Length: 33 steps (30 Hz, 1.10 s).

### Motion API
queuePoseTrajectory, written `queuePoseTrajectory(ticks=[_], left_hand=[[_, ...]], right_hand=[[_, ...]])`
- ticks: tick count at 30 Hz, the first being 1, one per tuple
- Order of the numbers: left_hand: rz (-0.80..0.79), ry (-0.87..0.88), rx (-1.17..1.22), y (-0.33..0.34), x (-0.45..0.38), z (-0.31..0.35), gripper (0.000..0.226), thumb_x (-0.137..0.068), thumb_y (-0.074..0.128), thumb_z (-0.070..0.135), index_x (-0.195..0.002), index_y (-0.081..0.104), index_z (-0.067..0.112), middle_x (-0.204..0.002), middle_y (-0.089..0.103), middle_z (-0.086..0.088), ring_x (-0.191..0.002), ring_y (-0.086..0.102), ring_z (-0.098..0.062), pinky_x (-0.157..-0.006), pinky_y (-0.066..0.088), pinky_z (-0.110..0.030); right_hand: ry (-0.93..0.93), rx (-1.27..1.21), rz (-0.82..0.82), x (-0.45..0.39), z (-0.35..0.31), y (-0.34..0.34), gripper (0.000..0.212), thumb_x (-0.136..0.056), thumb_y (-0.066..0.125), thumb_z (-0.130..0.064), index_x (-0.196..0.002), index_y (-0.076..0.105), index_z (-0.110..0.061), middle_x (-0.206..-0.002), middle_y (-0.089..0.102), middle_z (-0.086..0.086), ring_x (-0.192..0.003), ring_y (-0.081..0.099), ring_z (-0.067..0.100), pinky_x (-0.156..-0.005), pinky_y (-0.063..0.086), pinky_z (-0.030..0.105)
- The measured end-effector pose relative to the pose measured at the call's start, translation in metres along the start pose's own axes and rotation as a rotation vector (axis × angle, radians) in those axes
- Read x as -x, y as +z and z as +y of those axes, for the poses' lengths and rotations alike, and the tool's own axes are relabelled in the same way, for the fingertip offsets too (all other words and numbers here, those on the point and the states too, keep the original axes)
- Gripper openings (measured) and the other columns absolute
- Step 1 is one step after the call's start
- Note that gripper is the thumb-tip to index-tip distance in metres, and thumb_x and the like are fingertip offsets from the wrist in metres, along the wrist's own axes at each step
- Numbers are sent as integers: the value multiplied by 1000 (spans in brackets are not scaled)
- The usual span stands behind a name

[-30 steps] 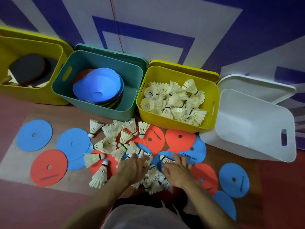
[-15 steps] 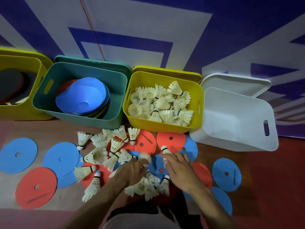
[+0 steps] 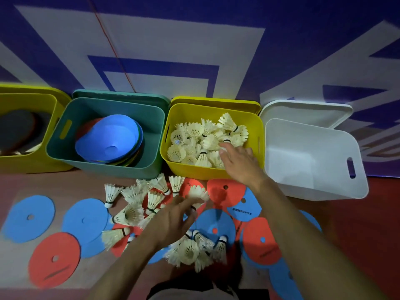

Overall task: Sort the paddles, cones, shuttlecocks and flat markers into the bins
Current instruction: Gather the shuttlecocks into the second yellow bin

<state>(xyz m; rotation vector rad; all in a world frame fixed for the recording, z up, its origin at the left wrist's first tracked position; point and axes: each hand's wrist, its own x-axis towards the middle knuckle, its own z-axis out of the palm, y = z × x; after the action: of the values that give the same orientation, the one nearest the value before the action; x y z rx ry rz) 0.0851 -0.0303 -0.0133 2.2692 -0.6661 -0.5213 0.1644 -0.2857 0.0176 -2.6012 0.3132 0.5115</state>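
White shuttlecock — feathers up-right

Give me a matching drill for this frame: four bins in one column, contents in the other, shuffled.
Bins:
1. left yellow bin
2. teal bin
3. middle yellow bin
4. white bin

Contents:
A. shuttlecocks, with the right hand over them
B. nothing visible inside
C. dark paddles
D. stacked cones, blue on top

Pairs: 1-C, 2-D, 3-A, 4-B
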Motion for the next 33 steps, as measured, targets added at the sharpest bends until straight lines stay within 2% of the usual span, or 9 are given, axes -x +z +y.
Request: queuePoseTrajectory(ticks=[5, 11, 14, 17, 19, 23, 27, 30, 33], left_hand=[[62, 79, 21, -60, -33, 26, 33, -101, 49, 39, -134, 49, 44, -103, 55, 8, -82, 54, 4, -76, 48, -19], [21, 9, -159, -91, -119, 24, 34, -101, 49, 37, -135, 49, 39, -111, 55, -5, -85, 60, -18, -79, 50, -35], [-99, -75, -287, -82, -167, 5, 31, -100, 48, 32, -130, 57, 30, -109, 63, -13, -77, 60, -19, -70, 48, -32], [-180, -106, -337, -71, -186, -10, 25, -100, 48, 34, -117, 67, 28, -116, 70, -8, -85, 64, -20, -77, 54, -35], [-149, -104, -306, -69, -182, -13, 24, -99, 49, 37, -111, 69, 30, -116, 71, -4, -89, 68, -22, -80, 56, -38], [-14, -6, -197, -76, -141, -9, 21, -98, 56, 25, -111, 71, 20, -119, 68, -3, -104, 63, -18, -86, 51, -32], [94, 54, -77, -76, -75, -5, 19, -100, 52, 29, -109, 68, 28, -111, 60, 9, -82, 62, -4, -74, 50, -22], [24, 1, 9, -54, -30, -4, 19, -101, 52, 28, -108, 69, 30, -104, 60, 17, -73, 63, -6, -68, 47, -16], [-112, -38, 45, -16, 1, -10, 22, -99, 51, 27, -114, 67, 31, -111, 62, 19, -79, 63, 1, -73, 47, -18]], right_hand=[[67, 96, -103, 11, 12, 27, 53, -100, 16, -56, -151, 19, -44, -150, 43, 11, -136, 29, 37, -108, 20, 53], [-3, -2, 11, 24, 29, 33, 66, -94, 7, -66, -154, 12, -40, -148, 49, -1, -138, 30, 30, -114, 22, 51], [-80, -34, 129, 40, 29, 24, 66, -97, 13, -59, -155, 24, -28, -146, 49, 0, -135, 31, 18, -116, 20, 40], [-183, -55, 300, 65, 25, 15, 51, -104, 32, -41, -148, 41, -17, -142, 52, -2, -125, 29, 9, -113, 23, 34], [-220, -76, 367, 81, 30, 17, 47, -103, 35, -40, -143, 47, -19, -137, 54, -4, -122, 36, 14, -110, 31, 34], [-189, -146, 363, 118, 54, 46, 40, -98, 38, -35, -135, 53, -24, -125, 54, -9, -113, 44, 15, -102, 32, 24], [-85, -137, 157, 142, 80, 100, 45, -93, 39, -30, -136, 49, -30, -121, 52, -5, -111, 45, 20, -100, 39, 35], [47, -56, -158, 144, 85, 133, 54, -93, 40, -26, -146, 36, -34, -138, 42, 6, -123, 36, 28, -109, 32, 42], [66, 15, -424, 143, 86, 153, 61, -90, 41, -30, -147, 25, -47, -150, 31, 18, -139, 28, 39, -113, 30, 46]])
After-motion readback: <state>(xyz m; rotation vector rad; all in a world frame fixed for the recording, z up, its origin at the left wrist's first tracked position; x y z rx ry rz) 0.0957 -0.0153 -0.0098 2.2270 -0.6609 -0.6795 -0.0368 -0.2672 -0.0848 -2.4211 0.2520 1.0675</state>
